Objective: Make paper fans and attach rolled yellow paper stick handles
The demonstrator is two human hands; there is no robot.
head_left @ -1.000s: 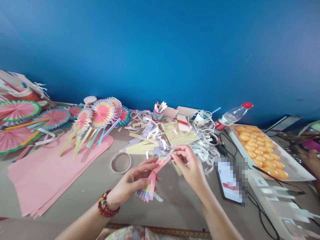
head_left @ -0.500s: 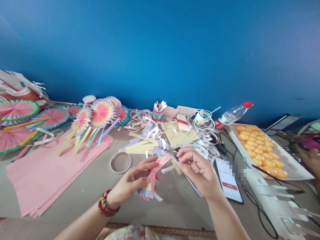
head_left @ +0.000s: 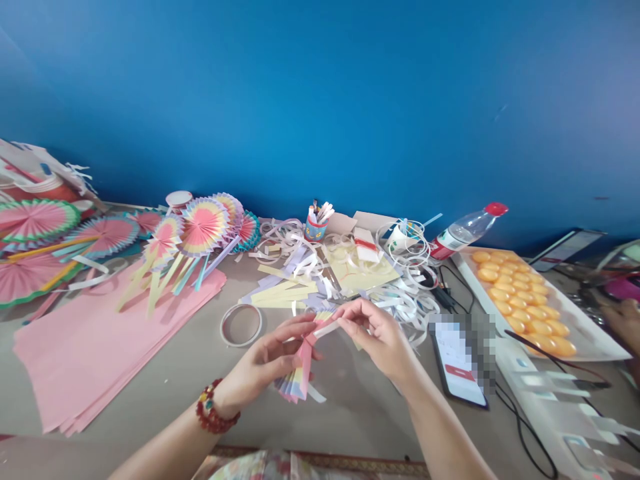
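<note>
My left hand (head_left: 277, 357) is closed around the middle of a pleated paper fan (head_left: 304, 363) in pink, yellow and lilac. Its folds spread below my fingers, and the upper part is partly covered by my hands. Between the thumb and fingertips of my right hand (head_left: 375, 337) is the end of a narrow white strip (head_left: 327, 329). The strip slants across the fan's pink upper edge; whether it is stuck there I cannot tell. A roll of tape (head_left: 241, 326) lies flat on the table, left of the fan.
Pink paper sheets (head_left: 100, 360) and finished paper rosettes (head_left: 205, 227) lie to the left. Behind my hands are yellow strips (head_left: 285, 293) and curled white scraps (head_left: 410, 303). To the right are a phone (head_left: 457, 367), a bottle (head_left: 467, 232), a tray (head_left: 600, 347) of orange ovals and a co-worker's hand (head_left: 623, 330).
My right hand swung right, away from the fan with the white strip, then came back so the strip lies across the pink edge. My left hand kept its hold on the fan.
</note>
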